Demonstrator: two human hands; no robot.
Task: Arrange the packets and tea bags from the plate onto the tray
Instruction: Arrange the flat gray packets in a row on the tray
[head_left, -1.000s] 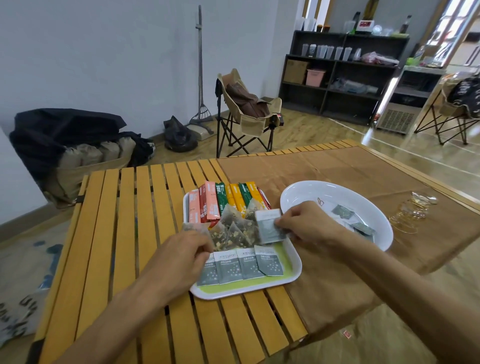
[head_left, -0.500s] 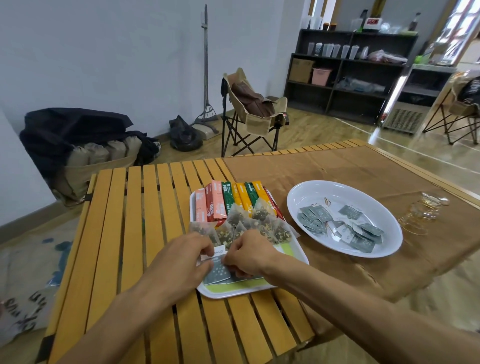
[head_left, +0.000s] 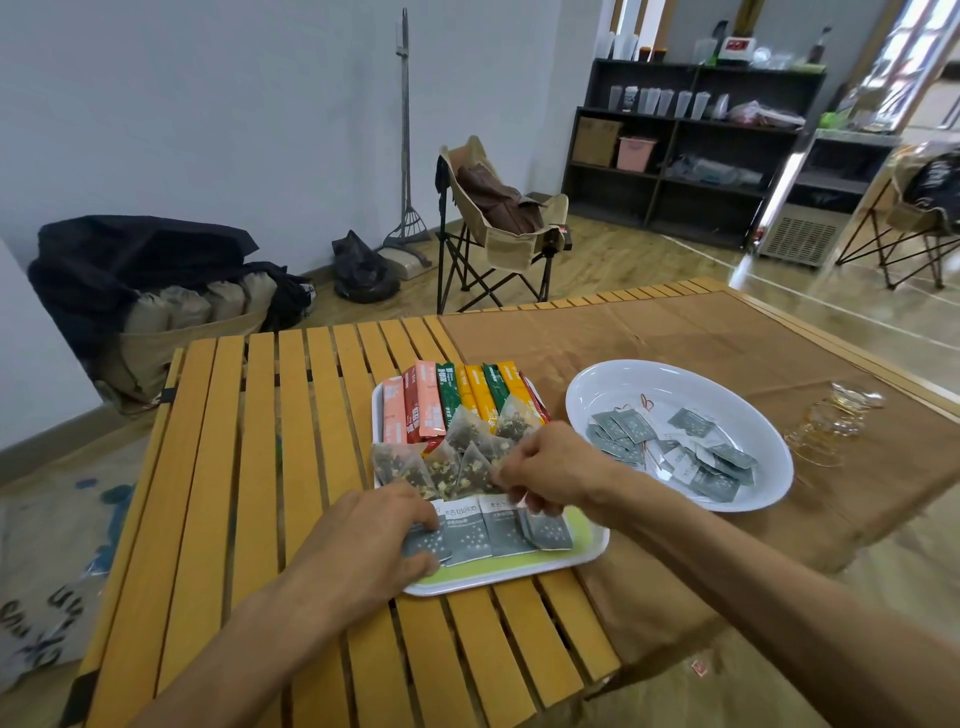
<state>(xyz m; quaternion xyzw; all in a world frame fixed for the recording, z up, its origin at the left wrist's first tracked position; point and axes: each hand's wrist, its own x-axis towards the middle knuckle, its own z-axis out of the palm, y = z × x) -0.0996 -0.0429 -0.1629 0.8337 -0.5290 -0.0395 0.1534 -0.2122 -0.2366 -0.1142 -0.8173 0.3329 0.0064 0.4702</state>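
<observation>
Compared with half a second ago, the right hand has lifted from the grey packets toward the tea bags, and its curled fingers pinch the top of the rightmost grey packet, which lies tilted on the tray. The left hand stays at the near left corner, fingers pressing the leftmost packet (its grip is partly hidden). More packets remain in the plate beside the tray
</observation>
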